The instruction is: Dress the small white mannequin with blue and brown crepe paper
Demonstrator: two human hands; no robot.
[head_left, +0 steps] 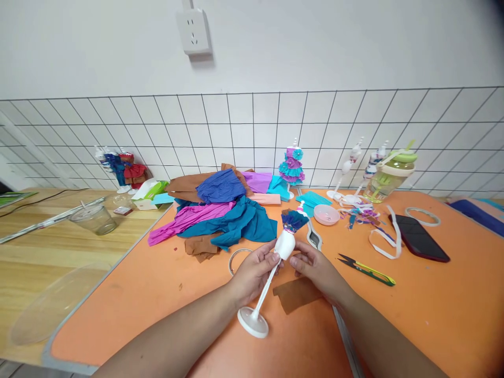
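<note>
A small white mannequin stand is tilted in front of me, its round base toward my body. Dark blue crinkled paper with a purple band wraps its upper part. My left hand is closed around the stem just below the white body. On the other side, my right hand has curled fingers against the body's edge; its fingertips are partly hidden. Beneath my right hand lies a piece of brown crepe paper. A roll of tape is partly behind my left hand.
Yellow-green thread snips and a phone lie right. Crumpled crepe paper is heaped at centre-left. A decorated mannequin, pink dish and green-lidded bottle stand at the back. A clear cup is left.
</note>
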